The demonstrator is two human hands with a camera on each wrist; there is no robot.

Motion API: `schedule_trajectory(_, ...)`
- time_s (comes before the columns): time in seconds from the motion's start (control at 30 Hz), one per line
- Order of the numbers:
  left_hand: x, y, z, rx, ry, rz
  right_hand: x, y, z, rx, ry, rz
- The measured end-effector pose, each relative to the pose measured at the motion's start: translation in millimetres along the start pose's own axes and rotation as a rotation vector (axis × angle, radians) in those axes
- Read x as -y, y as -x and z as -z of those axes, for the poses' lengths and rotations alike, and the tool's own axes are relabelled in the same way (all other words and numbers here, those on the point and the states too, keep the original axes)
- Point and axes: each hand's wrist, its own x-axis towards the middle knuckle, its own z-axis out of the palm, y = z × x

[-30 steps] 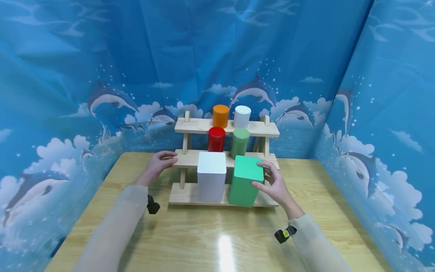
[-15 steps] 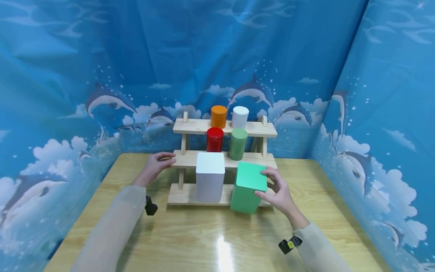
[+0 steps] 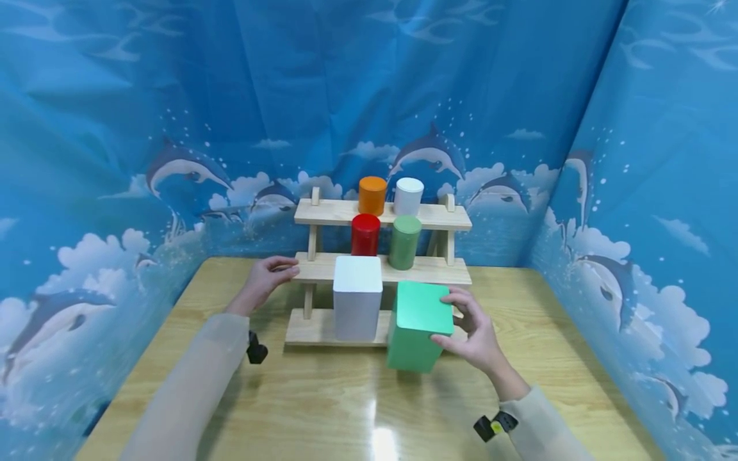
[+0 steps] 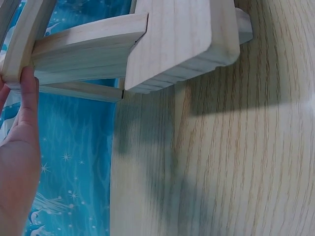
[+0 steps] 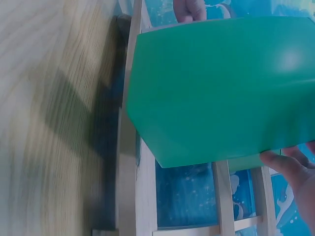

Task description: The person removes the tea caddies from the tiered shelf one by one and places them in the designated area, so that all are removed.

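Clearance exists from the desk's [image 3: 323,403] front edge to the left front corner of the shelf [image 3: 318,330]; the white box [image 3: 357,301] limits entry rightward. The green box [image 3: 418,326] and right hand [image 3: 474,334] obstruct the right front corner.

Booth of dolphin-print curtains [image 3: 277,83]
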Motion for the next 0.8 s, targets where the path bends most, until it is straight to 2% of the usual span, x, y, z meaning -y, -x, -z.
schedule_trajectory(0.37,-5.9,0.6,-2.4,0.002,-0.039,0.030,3.8,6.5,-13.9,0.030,0.019,-0.005)
schedule_trajectory(0.67,-3.1,2.4,-2.3,-0.007,-0.072,0.029,4.4,13.8,-30.8,0.066,0.015,-0.019)
schedule_trajectory(0.8,-2.6,3.0,-3.5,-0.014,-0.060,0.020,12.6,13.1,-40.4,0.076,0.006,-0.018)
